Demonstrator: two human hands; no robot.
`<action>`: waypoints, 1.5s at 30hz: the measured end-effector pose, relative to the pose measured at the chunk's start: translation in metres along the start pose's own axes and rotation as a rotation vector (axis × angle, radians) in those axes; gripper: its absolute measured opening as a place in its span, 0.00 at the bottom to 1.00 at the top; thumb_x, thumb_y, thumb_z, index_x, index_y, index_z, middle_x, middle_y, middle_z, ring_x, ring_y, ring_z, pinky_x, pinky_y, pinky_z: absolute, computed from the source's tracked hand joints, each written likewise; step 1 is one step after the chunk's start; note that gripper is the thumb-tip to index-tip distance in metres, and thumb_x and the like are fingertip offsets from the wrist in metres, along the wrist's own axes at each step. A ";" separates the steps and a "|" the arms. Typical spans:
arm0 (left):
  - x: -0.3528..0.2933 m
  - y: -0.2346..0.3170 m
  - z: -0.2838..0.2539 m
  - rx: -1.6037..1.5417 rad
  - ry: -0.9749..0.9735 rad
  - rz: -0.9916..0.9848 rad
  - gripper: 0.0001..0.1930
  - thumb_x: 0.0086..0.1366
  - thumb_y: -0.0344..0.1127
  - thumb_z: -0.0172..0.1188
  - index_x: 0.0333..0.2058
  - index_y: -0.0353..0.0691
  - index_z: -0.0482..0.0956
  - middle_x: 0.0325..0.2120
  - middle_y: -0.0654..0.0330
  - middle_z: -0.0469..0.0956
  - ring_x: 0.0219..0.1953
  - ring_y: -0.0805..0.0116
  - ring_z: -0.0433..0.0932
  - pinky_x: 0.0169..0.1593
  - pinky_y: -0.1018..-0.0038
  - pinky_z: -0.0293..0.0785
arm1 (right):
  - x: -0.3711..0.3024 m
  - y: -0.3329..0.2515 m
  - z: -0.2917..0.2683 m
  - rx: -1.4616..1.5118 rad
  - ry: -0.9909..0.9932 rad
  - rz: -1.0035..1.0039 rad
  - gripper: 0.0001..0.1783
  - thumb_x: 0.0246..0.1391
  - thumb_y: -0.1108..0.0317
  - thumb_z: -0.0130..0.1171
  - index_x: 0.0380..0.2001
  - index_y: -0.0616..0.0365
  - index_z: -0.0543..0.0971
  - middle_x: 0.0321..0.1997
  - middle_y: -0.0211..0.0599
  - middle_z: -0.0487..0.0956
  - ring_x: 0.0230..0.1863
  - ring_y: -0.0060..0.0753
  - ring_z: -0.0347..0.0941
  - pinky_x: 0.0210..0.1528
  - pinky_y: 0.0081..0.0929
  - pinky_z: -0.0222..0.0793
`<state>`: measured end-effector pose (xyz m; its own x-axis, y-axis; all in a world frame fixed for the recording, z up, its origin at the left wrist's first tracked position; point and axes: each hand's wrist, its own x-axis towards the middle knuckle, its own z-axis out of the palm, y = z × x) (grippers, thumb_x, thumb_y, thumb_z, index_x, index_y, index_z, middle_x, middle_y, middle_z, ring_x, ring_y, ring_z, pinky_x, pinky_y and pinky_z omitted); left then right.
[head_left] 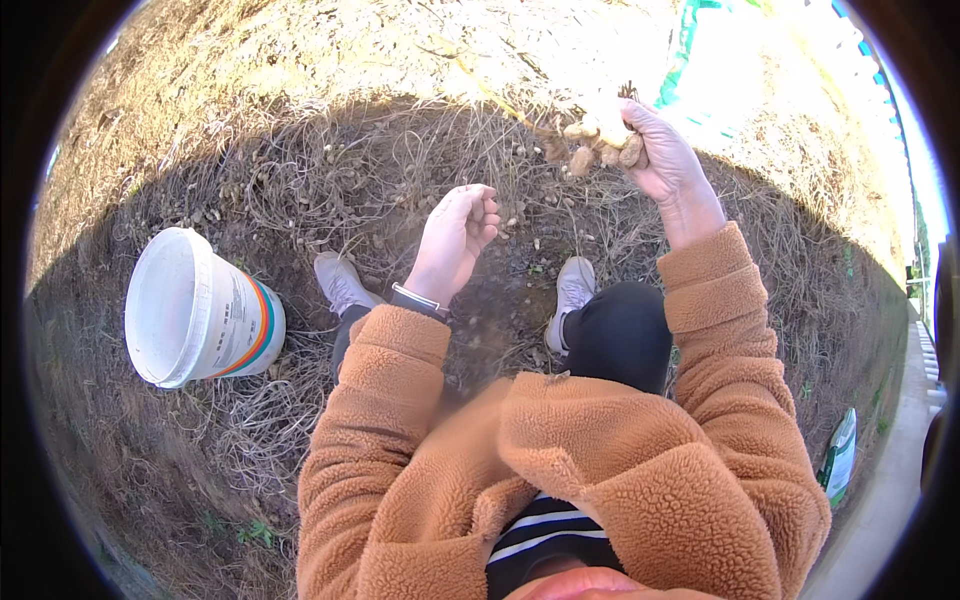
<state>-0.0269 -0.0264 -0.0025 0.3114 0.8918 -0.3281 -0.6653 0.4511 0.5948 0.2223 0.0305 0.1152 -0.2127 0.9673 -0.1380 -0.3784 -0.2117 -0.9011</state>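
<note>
My right hand (672, 168) is raised at the upper right, its fingers closed round a dry peanut plant. A cluster of pale tan peanuts (607, 150) hangs from it beside the fingers, and a thin yellowed stem (487, 88) trails off to the upper left. Lower down and nearer the middle, my left hand (457, 238) is closed with the fingers curled in; whether anything is inside them is hidden. The two hands are apart. Beneath them lie dry, tangled peanut plants (300, 185) on the soil, several with pods showing.
At the left stands a white plastic bucket (222, 325) with coloured stripes. My shoes (343, 280) are planted on the ground below my hands. A green and white packet (840, 460) lies at the lower right, beside a pale concrete edge (893, 500). Strong sunlight washes out the far ground.
</note>
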 end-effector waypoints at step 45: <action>0.031 -0.013 0.019 -0.045 0.134 0.157 0.16 0.71 0.47 0.45 0.26 0.47 0.67 0.09 0.72 0.59 0.09 0.78 0.58 0.15 0.79 0.60 | 0.012 0.134 0.070 -0.094 0.049 0.121 0.13 0.55 0.61 0.63 0.36 0.60 0.77 0.22 0.26 0.75 0.16 0.12 0.67 0.16 0.13 0.59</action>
<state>0.0041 -0.0038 -0.0069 0.1099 0.9374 -0.3303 -0.7289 0.3020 0.6144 0.1065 0.0040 0.0219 -0.2068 0.9416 -0.2659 -0.2657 -0.3156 -0.9109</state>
